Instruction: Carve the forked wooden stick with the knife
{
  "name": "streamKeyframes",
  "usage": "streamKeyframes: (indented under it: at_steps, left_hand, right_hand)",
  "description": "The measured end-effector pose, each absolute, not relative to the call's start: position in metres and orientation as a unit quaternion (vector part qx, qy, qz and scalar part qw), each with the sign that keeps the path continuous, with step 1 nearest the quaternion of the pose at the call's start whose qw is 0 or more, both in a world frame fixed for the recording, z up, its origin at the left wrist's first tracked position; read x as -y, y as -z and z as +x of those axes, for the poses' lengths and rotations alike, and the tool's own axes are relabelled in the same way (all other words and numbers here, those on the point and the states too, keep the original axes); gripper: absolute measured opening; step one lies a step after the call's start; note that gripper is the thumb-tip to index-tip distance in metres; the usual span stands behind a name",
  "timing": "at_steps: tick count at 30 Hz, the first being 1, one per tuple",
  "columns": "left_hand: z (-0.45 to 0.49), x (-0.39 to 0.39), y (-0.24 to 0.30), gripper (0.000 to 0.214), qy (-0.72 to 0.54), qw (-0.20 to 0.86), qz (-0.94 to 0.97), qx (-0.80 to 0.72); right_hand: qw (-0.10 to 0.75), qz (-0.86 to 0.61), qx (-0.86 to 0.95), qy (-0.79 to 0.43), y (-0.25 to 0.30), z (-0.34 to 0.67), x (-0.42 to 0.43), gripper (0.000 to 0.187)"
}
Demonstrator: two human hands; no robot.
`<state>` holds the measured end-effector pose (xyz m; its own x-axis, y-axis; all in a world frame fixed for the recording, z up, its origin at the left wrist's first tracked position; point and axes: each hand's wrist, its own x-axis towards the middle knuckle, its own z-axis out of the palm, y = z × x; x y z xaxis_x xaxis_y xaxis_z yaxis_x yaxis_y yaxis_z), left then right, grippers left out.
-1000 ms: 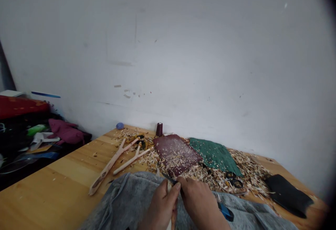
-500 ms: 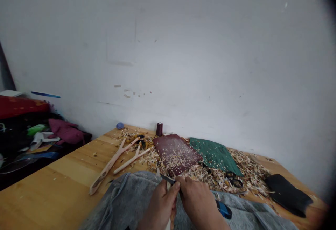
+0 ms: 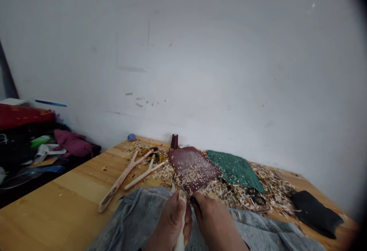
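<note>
The pale wooden stick (image 3: 180, 238) is cream-coloured and looks bare of bark, with a blunt top end and a straight shaft that runs down out of view at the bottom. It is held nearly upright over the grey cloth (image 3: 134, 209), near the middle of the desk's (image 3: 71, 182) near edge. The left grip (image 3: 171, 220) is closed around it, thumb laid along the shaft; the top end just clears the fingers. The right grip (image 3: 215, 220) is clenched on a dark-handled knife (image 3: 195, 201), just to the right of the stick's top; its blade cannot be made out. Beyond the hands, wood shavings (image 3: 276, 188) spread towards the desk's far edge, partly over a maroon sheet (image 3: 193, 163) and a green cloth (image 3: 233, 169). Two forked sticks (image 3: 122, 178) lie to the left, and a black pouch (image 3: 315, 212) lies near the desk's right edge.
</note>
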<state>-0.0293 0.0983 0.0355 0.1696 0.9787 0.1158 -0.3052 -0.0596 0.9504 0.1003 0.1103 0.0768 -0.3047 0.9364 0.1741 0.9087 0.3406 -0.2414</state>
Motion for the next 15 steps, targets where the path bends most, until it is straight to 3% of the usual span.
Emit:
streamKeyframes:
  at_steps: [7, 15]
  left_hand:
    - [-0.03, -0.101, -0.033, 0.066, -0.546, 0.596, 0.474, -0.348]
    - [-0.024, -0.108, -0.034, 0.058, -0.545, 0.595, 0.447, -0.386]
  right_hand:
    - [0.075, -0.588, 0.805, -0.013, -0.085, 0.095, -0.101, 0.028]
    - [0.075, -0.58, 0.811, -0.011, -0.088, 0.097, -0.1, 0.03]
